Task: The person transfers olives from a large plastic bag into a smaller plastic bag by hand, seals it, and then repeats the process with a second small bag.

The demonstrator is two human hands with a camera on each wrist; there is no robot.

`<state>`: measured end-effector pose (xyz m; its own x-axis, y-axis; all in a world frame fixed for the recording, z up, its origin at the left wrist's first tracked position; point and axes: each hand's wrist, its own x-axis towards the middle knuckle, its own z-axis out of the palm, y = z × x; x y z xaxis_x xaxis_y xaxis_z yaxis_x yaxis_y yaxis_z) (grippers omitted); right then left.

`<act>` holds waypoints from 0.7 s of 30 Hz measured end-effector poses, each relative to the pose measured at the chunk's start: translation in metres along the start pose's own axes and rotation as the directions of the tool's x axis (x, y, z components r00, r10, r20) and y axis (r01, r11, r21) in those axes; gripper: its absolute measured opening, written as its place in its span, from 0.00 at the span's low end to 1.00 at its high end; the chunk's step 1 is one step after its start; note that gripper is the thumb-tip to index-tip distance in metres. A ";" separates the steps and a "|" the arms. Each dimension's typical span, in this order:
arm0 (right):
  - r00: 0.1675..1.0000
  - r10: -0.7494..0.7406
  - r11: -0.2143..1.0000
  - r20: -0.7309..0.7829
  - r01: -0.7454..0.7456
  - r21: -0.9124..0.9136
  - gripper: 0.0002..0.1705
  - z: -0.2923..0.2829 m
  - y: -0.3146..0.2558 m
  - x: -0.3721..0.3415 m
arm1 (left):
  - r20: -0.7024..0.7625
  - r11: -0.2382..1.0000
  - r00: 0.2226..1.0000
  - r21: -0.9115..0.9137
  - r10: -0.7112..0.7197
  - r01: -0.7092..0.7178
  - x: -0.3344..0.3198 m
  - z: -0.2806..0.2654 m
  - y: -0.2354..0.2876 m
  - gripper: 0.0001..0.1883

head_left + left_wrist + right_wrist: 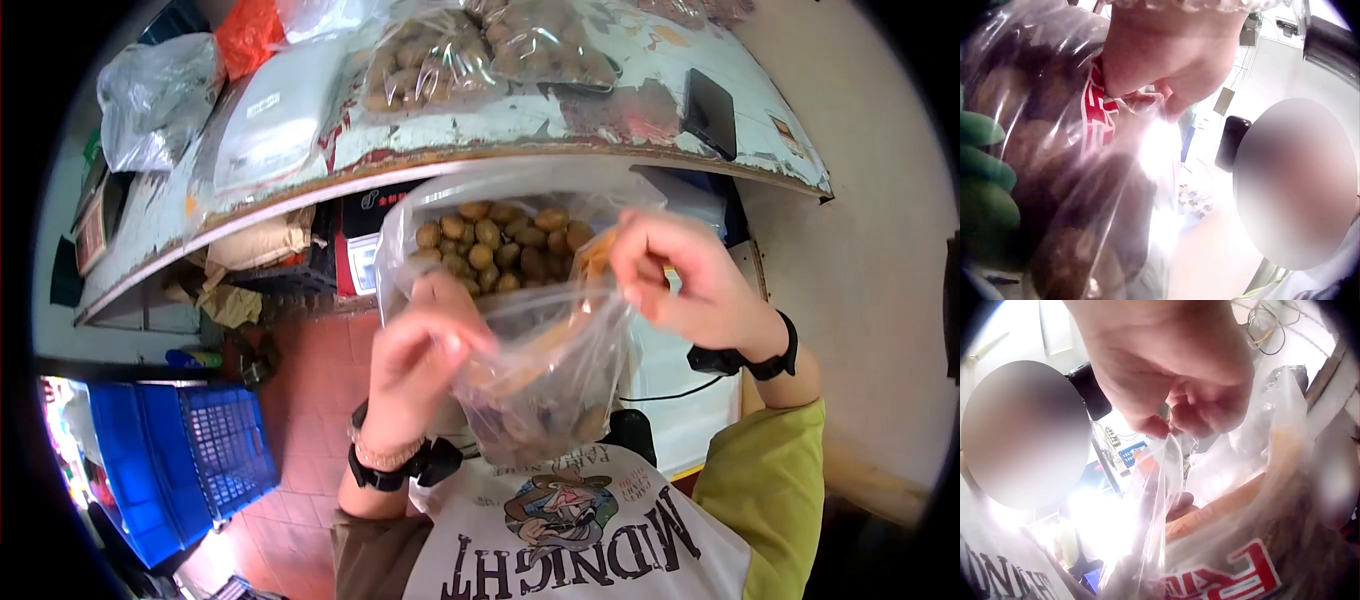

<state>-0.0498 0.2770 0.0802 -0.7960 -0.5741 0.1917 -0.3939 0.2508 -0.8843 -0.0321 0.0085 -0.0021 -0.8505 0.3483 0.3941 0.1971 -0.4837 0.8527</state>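
Note:
Between the two hands hangs a clear plastic bag [540,400] with brownish contents low inside it; red lettering [1254,572] shows on its side in the right wrist view. The left hand [425,350] pinches the bag's left edge, and the right hand [690,275] pinches its upper right edge between thumb and fingers. In the left wrist view the left hand [1166,56] grips gathered plastic at the top. The right hand [1172,369] holds a bunched corner in the right wrist view. Just beyond, a large lined container holds many round brown-green fruits [500,245].
Bagged brown fruits [430,65], a stack of clear bags [275,115] and a black phone [710,112] lie on the worn shelf [560,125] ahead. Blue crates [150,470] stand at lower left. Brown paper [260,240] lies under the shelf. A wall [870,300] rises at right.

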 end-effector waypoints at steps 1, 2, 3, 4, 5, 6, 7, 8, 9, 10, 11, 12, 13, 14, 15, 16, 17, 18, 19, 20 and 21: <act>0.999 -0.024 0.998 0.040 0.027 -0.057 0.06 -0.001 -0.004 -0.003 | 0.012 0.996 1.000 0.085 0.005 -0.006 -0.002 0.002 0.003 0.08; 0.997 0.031 0.997 0.077 -0.026 -0.072 0.07 -0.001 -0.009 -0.005 | 0.062 0.994 0.998 0.113 0.000 -0.008 -0.003 0.001 0.005 0.08; 0.997 0.030 0.997 0.068 -0.025 -0.075 0.07 -0.003 -0.010 -0.006 | 0.110 0.990 0.994 0.140 -0.006 -0.009 -0.004 0.001 0.007 0.08; 0.982 0.054 0.997 0.182 -0.041 -0.072 0.06 -0.006 -0.010 -0.007 | 0.100 0.982 0.995 0.191 -0.018 -0.001 -0.006 0.003 0.008 0.07; 0.952 0.078 0.996 0.295 -0.059 -0.071 0.06 -0.007 -0.010 -0.007 | 0.105 0.982 0.994 0.188 -0.017 -0.003 -0.006 0.003 0.008 0.07; 0.920 0.111 0.994 0.375 -0.097 -0.058 0.05 -0.009 -0.011 -0.004 | 0.130 0.969 0.992 0.243 0.003 -0.034 -0.006 0.002 0.008 0.07; 0.920 0.115 0.993 0.374 -0.100 -0.058 0.05 -0.008 -0.008 -0.001 | 0.154 0.953 0.988 0.296 0.020 -0.065 -0.007 0.003 0.008 0.06; 0.917 0.056 0.995 0.395 -0.021 -0.093 0.05 -0.006 -0.004 0.002 | 0.131 0.948 0.991 0.314 0.014 -0.055 -0.010 0.005 0.008 0.06; 0.908 -0.002 0.990 0.419 0.059 -0.125 0.06 -0.004 -0.002 0.005 | 0.129 0.949 0.992 0.310 0.013 -0.052 -0.010 0.004 0.007 0.06; 0.907 0.002 0.991 0.421 0.055 -0.124 0.06 -0.003 -0.003 0.009 | 0.135 0.952 0.990 0.298 0.032 -0.071 -0.011 0.003 0.005 0.06; 0.911 -0.009 0.987 0.412 0.073 -0.140 0.07 -0.003 -0.005 0.015 | 0.141 0.953 0.989 0.289 0.052 -0.092 -0.011 0.002 0.003 0.05; 0.914 -0.021 0.983 0.404 0.092 -0.157 0.09 -0.002 -0.006 0.020 | 0.137 0.953 0.989 0.289 0.052 -0.090 -0.011 0.002 0.003 0.05; 0.913 -0.021 0.984 0.407 0.092 -0.155 0.09 -0.001 -0.004 0.025 | 0.154 0.949 0.986 0.299 0.058 -0.103 -0.011 0.004 0.004 0.05; 0.942 -0.041 0.966 0.334 0.123 -0.226 0.10 0.000 -0.001 0.030 | 0.172 0.944 0.983 0.309 0.065 -0.117 -0.011 0.005 0.005 0.05; 0.963 -0.067 0.944 0.260 0.145 -0.298 0.11 0.002 0.000 0.033 | 0.172 0.944 0.983 0.309 0.065 -0.116 -0.012 0.005 0.006 0.05; 0.967 0.095 0.923 0.236 0.003 -0.384 0.17 0.004 -0.004 0.034 | 0.199 0.933 0.977 0.332 0.072 -0.136 -0.013 0.005 0.006 0.05; 0.967 0.100 0.922 0.235 -0.001 -0.387 0.17 0.007 -0.003 0.035 | 0.228 0.923 0.970 0.352 0.079 -0.158 -0.014 0.005 0.006 0.06; 0.983 0.064 0.790 0.171 0.055 -0.611 0.23 0.012 -0.002 0.035 | 0.226 0.930 0.971 0.334 0.079 -0.154 -0.015 0.006 0.005 0.06; 0.993 0.012 0.600 0.119 0.088 -0.795 0.29 0.016 0.001 0.035 | 0.225 0.932 0.971 0.328 0.079 -0.152 -0.015 0.005 0.005 0.06; 0.991 -0.011 0.528 0.132 0.118 -0.841 0.35 0.019 0.004 0.035 | 0.244 0.926 0.966 0.338 0.085 -0.167 -0.016 0.004 0.004 0.06; 0.991 -0.006 0.527 0.133 0.116 -0.842 0.35 0.019 0.004 0.035 | 0.262 0.920 0.961 0.348 0.092 -0.183 -0.017 0.003 0.004 0.06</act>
<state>-0.0707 0.2434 0.0754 -0.7254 -0.6741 0.1391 -0.6870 0.7216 -0.0858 -0.0159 0.0031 -0.0041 -0.6714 0.5005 0.5466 0.5062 -0.2291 0.8314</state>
